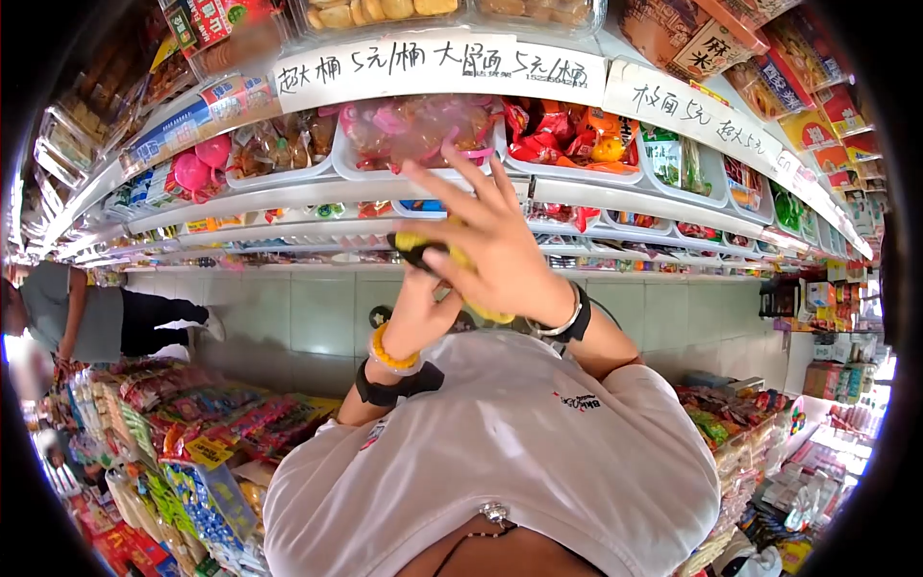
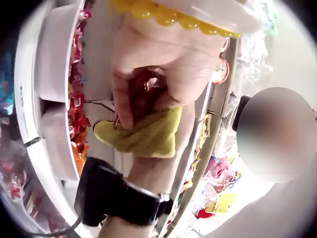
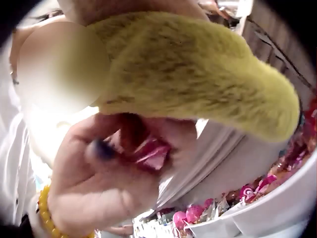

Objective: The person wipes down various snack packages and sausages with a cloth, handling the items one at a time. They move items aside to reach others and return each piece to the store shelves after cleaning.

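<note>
My left hand (image 1: 419, 306), with a yellow bead bracelet, is beside and partly under my right hand (image 1: 505, 250). In the left wrist view its fingers curl round a small dark red thing (image 2: 143, 94); a shiny pink part (image 3: 154, 154) shows in the right wrist view. Yellow plush cloth (image 3: 183, 69) lies under my right palm, just above my left hand. The right fingers look straight and spread in the head view, blurred by motion. A black patch (image 1: 415, 252) sits at the yellow cloth's edge; what it is, I cannot tell.
Shelves with white bins of wrapped snacks (image 1: 572, 139) stand in front, under handwritten price strips (image 1: 433, 72). Stacked goods (image 1: 231, 413) are behind on the left, and more stand on the right. A person in grey (image 1: 62, 313) stands in the aisle at left.
</note>
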A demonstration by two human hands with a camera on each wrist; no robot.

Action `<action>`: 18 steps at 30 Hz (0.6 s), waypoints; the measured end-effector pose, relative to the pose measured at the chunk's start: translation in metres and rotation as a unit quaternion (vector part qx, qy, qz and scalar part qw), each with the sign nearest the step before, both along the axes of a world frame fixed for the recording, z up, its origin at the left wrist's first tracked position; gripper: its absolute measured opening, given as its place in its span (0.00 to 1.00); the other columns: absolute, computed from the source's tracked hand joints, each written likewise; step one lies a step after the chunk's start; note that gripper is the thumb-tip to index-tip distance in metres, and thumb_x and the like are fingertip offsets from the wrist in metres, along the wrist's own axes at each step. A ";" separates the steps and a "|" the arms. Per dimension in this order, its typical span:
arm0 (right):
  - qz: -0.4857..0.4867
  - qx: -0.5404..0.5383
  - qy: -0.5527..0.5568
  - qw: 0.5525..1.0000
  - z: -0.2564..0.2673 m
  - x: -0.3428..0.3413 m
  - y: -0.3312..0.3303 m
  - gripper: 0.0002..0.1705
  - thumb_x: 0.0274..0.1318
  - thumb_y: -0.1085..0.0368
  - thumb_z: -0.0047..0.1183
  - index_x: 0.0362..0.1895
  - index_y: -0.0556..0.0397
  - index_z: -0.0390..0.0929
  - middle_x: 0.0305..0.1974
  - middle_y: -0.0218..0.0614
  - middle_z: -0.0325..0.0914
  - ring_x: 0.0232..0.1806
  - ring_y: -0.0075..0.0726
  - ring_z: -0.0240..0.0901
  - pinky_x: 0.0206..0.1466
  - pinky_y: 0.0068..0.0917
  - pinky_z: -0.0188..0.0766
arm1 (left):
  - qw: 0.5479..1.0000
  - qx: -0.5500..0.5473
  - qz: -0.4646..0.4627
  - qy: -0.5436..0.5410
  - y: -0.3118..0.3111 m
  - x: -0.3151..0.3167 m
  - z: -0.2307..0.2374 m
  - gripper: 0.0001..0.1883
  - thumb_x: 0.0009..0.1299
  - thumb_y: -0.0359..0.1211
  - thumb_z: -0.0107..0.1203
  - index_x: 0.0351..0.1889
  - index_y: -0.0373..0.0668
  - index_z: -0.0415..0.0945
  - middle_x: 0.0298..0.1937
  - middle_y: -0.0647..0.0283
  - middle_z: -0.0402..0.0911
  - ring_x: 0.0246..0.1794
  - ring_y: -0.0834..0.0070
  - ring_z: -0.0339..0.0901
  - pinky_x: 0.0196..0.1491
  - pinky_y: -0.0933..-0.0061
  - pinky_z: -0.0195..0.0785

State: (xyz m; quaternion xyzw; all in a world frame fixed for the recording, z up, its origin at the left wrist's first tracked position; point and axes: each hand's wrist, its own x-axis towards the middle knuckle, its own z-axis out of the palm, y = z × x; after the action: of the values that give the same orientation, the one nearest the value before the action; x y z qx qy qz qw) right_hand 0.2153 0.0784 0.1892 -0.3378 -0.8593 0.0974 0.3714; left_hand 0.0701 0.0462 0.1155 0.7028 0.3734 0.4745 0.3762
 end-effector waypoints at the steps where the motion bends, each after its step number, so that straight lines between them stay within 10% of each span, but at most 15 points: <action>1: 0.003 -0.023 0.023 0.999 -0.006 0.001 0.004 0.15 0.52 0.60 0.50 0.46 0.40 0.80 0.66 0.33 0.61 0.69 0.58 0.49 0.69 0.62 0.34 | 0.994 -0.090 -0.046 -0.052 -0.003 -0.001 -0.004 0.17 0.62 0.18 0.52 0.50 0.32 0.71 0.51 0.55 0.71 0.40 0.73 0.77 0.37 0.77 0.72; 2: 0.006 -0.046 0.047 0.998 -0.010 0.001 0.005 0.15 0.53 0.61 0.49 0.46 0.41 0.80 0.67 0.33 0.61 0.70 0.57 0.48 0.70 0.62 0.33 | 0.991 -0.100 -0.054 -0.071 -0.005 0.000 -0.006 0.17 0.62 0.18 0.52 0.51 0.32 0.70 0.50 0.56 0.71 0.39 0.73 0.77 0.37 0.77 0.73; 3: -0.032 0.009 0.031 0.999 -0.009 0.001 0.006 0.13 0.56 0.61 0.51 0.45 0.44 0.80 0.52 0.39 0.75 0.54 0.50 0.69 0.61 0.49 0.59 | 0.988 -0.108 -0.063 -0.090 -0.003 0.002 -0.003 0.17 0.63 0.18 0.51 0.52 0.31 0.70 0.49 0.57 0.72 0.39 0.73 0.77 0.37 0.76 0.73; 6: -0.159 -0.315 0.163 0.921 -0.017 0.017 0.011 0.13 0.60 0.62 0.48 0.45 0.50 0.79 0.30 0.41 0.79 0.30 0.43 0.76 0.37 0.34 0.71 | 0.946 -0.204 -0.102 -0.230 -0.008 0.007 0.009 0.16 0.67 0.21 0.49 0.53 0.31 0.68 0.44 0.58 0.76 0.39 0.72 0.78 0.39 0.73 0.77; 8: -0.157 -0.217 0.226 0.937 -0.041 0.040 0.027 0.14 0.63 0.61 0.46 0.46 0.55 0.76 0.16 0.37 0.72 0.15 0.34 0.66 0.21 0.29 0.63 | 0.928 -0.215 -0.132 -0.275 -0.010 -0.001 0.016 0.16 0.68 0.23 0.49 0.54 0.32 0.68 0.44 0.58 0.78 0.42 0.70 0.79 0.40 0.72 0.78; 12: -0.187 -0.259 0.464 0.826 -0.055 0.054 0.015 0.20 0.68 0.58 0.40 0.53 0.60 0.70 0.33 0.31 0.75 0.33 0.22 0.69 0.37 0.23 0.68 | 0.939 -0.207 -0.092 -0.258 -0.010 0.001 0.020 0.18 0.72 0.32 0.47 0.57 0.35 0.65 0.47 0.53 0.77 0.46 0.61 0.79 0.38 0.69 0.78; 15: -0.033 -0.146 0.595 0.790 -0.021 0.035 -0.003 0.29 0.68 0.54 0.38 0.63 0.62 0.57 0.59 0.50 0.65 0.60 0.43 0.64 0.59 0.33 0.63 | 0.938 -0.198 -0.089 -0.270 -0.012 0.005 0.017 0.20 0.72 0.32 0.47 0.60 0.36 0.62 0.55 0.53 0.73 0.51 0.57 0.77 0.39 0.67 0.78; 18: -0.028 -0.049 0.380 0.923 -0.012 0.020 -0.019 0.36 0.60 0.41 0.44 0.63 0.52 0.60 0.64 0.51 0.59 0.66 0.53 0.55 0.65 0.47 0.52 | 0.917 -0.227 -0.089 -0.317 -0.012 0.005 0.015 0.21 0.70 0.26 0.49 0.61 0.39 0.60 0.59 0.55 0.69 0.55 0.60 0.74 0.48 0.65 0.75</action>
State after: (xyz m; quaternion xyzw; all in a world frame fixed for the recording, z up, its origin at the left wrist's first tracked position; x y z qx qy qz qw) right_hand 0.2357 0.0593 0.1775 -0.3176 -0.6381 0.2502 0.6552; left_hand 0.0756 0.0341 0.1305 0.4416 0.2681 0.5395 0.6649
